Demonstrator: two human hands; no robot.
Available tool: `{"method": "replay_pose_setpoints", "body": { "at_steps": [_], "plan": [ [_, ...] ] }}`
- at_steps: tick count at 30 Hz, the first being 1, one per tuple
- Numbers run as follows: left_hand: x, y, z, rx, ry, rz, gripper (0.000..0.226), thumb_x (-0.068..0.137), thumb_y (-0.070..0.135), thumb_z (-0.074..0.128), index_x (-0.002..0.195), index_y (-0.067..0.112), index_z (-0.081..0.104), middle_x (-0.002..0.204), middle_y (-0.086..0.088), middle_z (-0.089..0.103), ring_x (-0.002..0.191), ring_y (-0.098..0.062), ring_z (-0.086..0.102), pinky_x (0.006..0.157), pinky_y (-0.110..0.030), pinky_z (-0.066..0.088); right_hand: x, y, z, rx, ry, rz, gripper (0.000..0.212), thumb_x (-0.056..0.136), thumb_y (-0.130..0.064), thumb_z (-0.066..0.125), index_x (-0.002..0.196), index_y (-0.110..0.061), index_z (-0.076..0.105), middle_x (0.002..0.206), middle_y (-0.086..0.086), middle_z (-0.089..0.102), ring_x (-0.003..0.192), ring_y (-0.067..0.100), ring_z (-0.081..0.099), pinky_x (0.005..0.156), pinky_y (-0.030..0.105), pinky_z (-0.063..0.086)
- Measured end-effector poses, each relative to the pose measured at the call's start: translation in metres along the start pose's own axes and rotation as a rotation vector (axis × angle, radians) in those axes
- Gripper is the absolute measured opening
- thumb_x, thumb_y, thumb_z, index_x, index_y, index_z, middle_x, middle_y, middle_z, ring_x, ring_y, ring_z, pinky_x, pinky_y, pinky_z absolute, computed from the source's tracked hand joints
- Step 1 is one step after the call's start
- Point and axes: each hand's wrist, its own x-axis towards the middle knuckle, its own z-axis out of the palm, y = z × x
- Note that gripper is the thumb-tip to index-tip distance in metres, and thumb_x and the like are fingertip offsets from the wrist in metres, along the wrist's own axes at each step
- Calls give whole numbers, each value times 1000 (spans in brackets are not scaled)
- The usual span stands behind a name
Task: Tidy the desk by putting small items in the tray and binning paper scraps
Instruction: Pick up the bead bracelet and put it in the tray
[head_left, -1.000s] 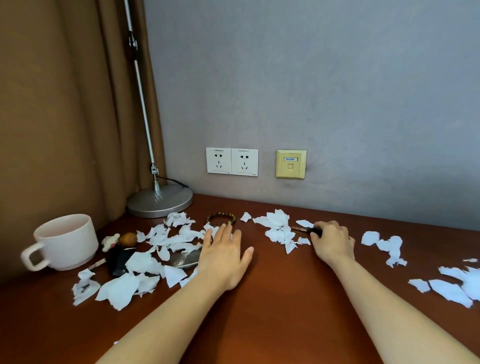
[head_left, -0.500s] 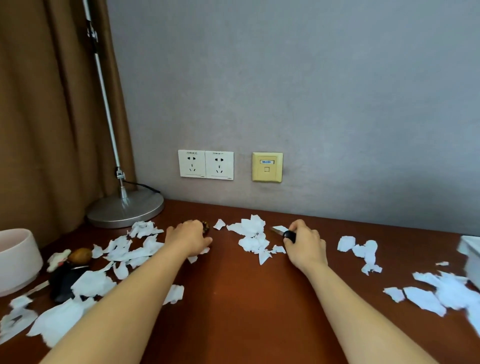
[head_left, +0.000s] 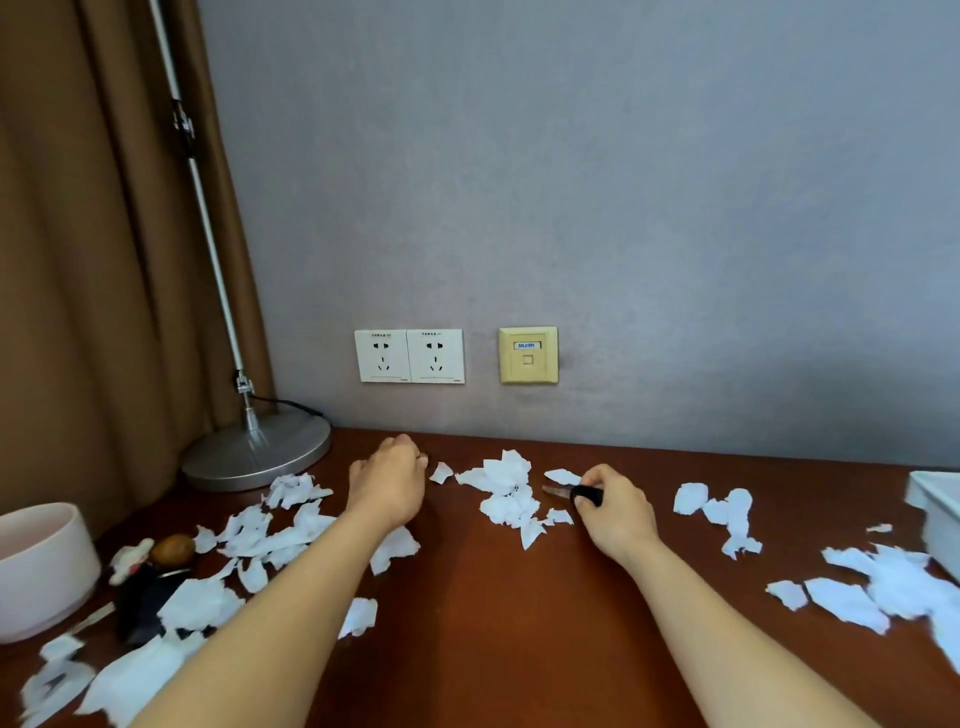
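My left hand (head_left: 389, 483) lies curled over a bead bracelet (head_left: 424, 458) near the wall, and only a dark bit of it shows at my fingertips. My right hand (head_left: 618, 514) grips a small black-handled item (head_left: 587, 493) whose thin tip points left onto the desk. White paper scraps (head_left: 506, 491) lie between my hands, with more on the left (head_left: 270, 535) and on the right (head_left: 878, 582). A white tray (head_left: 935, 512) shows partly at the right edge.
A pale mug (head_left: 41, 566) stands at the far left, beside a brown oval thing (head_left: 174, 548), a small white figure (head_left: 130, 558) and a dark item (head_left: 137, 603) among scraps. A lamp base (head_left: 254, 457) sits at the back left. The wall with its sockets (head_left: 410, 356) runs close behind.
My left hand went from lying flat on the desk forward to the bracelet and curled over it. My right hand kept its grip on the black-handled item.
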Motion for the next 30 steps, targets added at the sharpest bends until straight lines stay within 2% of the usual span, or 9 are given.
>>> {"method": "replay_pose_setpoints", "body": {
  "at_steps": [2,4,7,9,13,16,20,24,30],
  "plan": [
    [-2,2,-13,-84,36,6,25,100,24,35,112,11,52,121,-8,54,116,-27,52,101,-41,36,-5,-1,-2,83,-5,19,7,90,-15,57,89,-21,54,94,0,61,99,26,60,87,34,45],
    [-6,4,-24,-151,44,33,21,100,23,36,105,11,52,117,-10,56,111,-29,53,99,-42,39,-11,-3,-8,202,8,70,7,89,-11,58,88,-17,55,93,2,59,93,24,58,75,28,42],
    [-15,11,-38,-244,17,116,18,99,22,39,100,10,52,108,-11,59,100,-28,55,89,-38,44,-16,-8,-24,345,69,145,6,88,-10,60,88,-13,56,93,6,59,84,22,52,64,25,37],
    [-24,17,-49,-255,-16,194,18,99,21,41,100,9,53,103,-11,61,95,-26,54,80,-32,41,-19,-13,-41,374,101,145,6,87,-11,62,89,-12,56,94,7,59,85,23,51,68,25,37],
    [-43,36,-78,-267,-19,334,17,98,22,44,98,9,56,97,-6,62,91,-22,55,75,-29,39,-27,-27,-83,349,144,95,6,85,-14,64,88,-14,59,91,7,61,84,24,53,70,26,38],
    [-59,56,-100,-313,-22,417,13,97,23,46,91,15,55,89,-3,63,82,-18,56,72,-29,44,-36,-33,-115,317,168,84,6,84,-16,64,88,-14,60,92,8,61,85,25,54,72,27,39],
    [-86,90,-123,-328,-44,519,11,97,23,49,92,17,57,84,4,64,75,-5,56,65,-16,43,-50,-35,-156,318,211,95,9,84,-15,66,92,-12,63,95,10,59,85,25,52,71,27,38],
    [-108,130,-135,-339,-82,622,9,93,22,56,94,15,62,84,1,64,80,-13,59,68,-17,44,-65,-31,-200,325,234,69,10,80,-11,70,88,-10,64,91,11,58,79,24,50,63,24,37],
    [-133,193,-136,-347,-75,732,13,90,19,62,98,9,66,95,-8,69,90,-20,63,84,-31,49,-80,2,-266,250,328,59,13,79,-8,70,74,-14,60,89,10,59,88,21,51,75,22,34]
  ]
}}
